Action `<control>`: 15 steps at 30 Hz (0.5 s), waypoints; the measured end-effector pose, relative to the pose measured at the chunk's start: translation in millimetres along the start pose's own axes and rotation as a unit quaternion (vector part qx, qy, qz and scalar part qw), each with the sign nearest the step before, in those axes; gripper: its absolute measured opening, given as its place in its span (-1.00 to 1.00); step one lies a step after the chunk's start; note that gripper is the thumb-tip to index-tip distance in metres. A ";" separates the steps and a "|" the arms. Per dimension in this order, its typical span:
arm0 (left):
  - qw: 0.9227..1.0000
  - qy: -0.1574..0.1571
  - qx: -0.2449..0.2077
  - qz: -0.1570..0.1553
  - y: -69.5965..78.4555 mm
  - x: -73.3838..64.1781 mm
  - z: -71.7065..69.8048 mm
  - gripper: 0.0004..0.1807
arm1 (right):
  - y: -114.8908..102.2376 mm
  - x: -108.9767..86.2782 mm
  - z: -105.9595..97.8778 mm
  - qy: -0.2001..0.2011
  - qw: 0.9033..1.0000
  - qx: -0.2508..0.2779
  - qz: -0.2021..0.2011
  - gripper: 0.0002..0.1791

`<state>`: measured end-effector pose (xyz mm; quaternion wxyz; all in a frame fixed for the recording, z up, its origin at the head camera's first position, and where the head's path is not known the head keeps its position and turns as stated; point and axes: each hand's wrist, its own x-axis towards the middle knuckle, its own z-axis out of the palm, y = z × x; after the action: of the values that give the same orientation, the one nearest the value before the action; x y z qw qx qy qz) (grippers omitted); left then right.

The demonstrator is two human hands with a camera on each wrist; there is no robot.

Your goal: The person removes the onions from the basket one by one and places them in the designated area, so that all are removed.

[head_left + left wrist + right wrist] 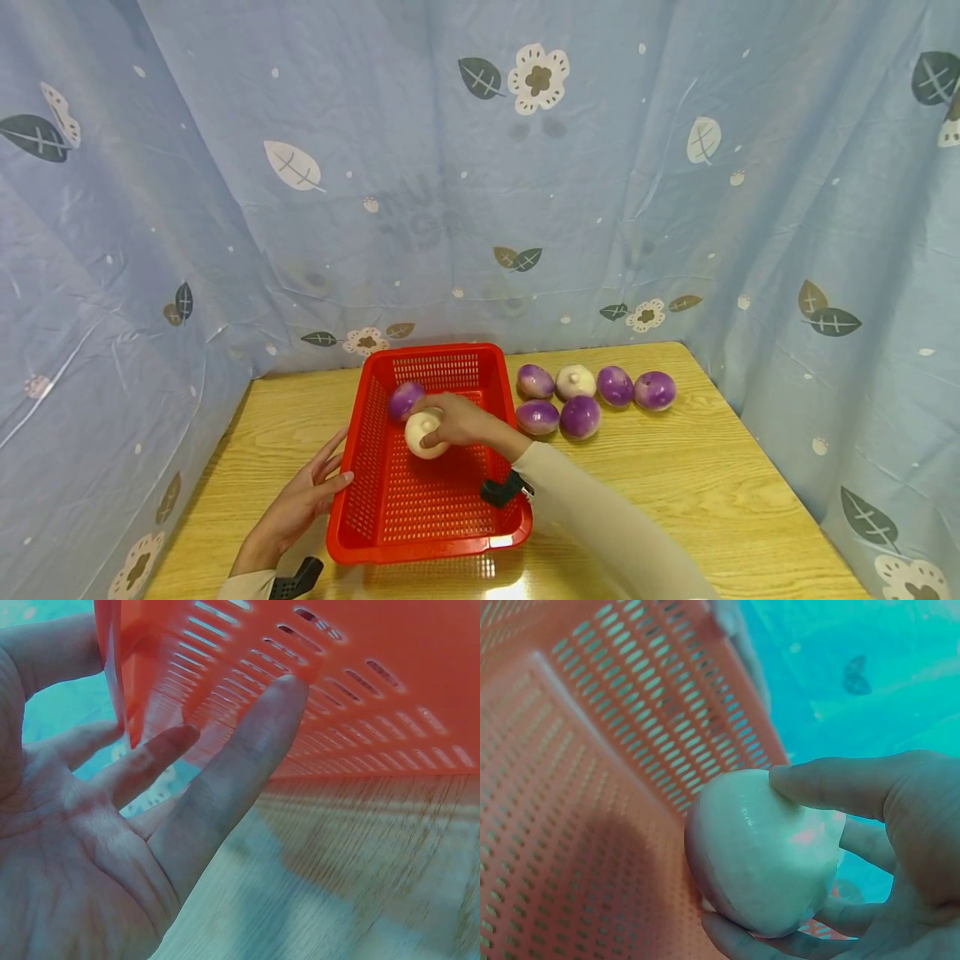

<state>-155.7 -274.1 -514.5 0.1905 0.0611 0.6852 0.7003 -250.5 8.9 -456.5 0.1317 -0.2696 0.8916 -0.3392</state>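
My right hand (455,419) is inside the red plastic basket (429,551), holding a white-topped turnip (422,435) with thumb and fingers around its sides. In the right wrist view the turnip (761,851) shows a pale body with a purplish side, near the perforated wall. A purple turnip (402,400) is just beyond it in the basket, blurred. At the basket's left side, my left hand (298,500) touches the rim and outer wall. Seen from the left wrist, its fingers (232,780) extend fairly straight against the slotted wall.
Right of the basket, several turnips lie on the wooden table (675,475): mostly purple ones such as the front turnip (581,417), plus a white-topped turnip (575,382). A blue patterned curtain (420,183) encloses the table at the back and sides.
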 end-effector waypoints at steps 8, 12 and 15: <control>1.000 0.002 0.002 0.003 -0.5 0.0 -0.3 -0.18 | -5.8 -11.9 -8.5 0.010 0.999 0.037 -0.015 -0.50; 1.000 0.002 0.003 0.004 -0.7 0.1 -0.3 -0.18 | -6.1 -18.8 -11.9 0.014 0.998 0.061 -0.021 -0.51; 1.000 0.000 0.002 0.004 -0.6 -0.2 -0.2 -0.18 | -5.5 -23.9 -13.5 0.021 0.997 0.073 -0.026 -0.50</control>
<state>-155.5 -274.4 -515.1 0.1870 0.0643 0.6866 0.6997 -234.4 26.3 -441.5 0.1236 -0.2757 0.8596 -0.4121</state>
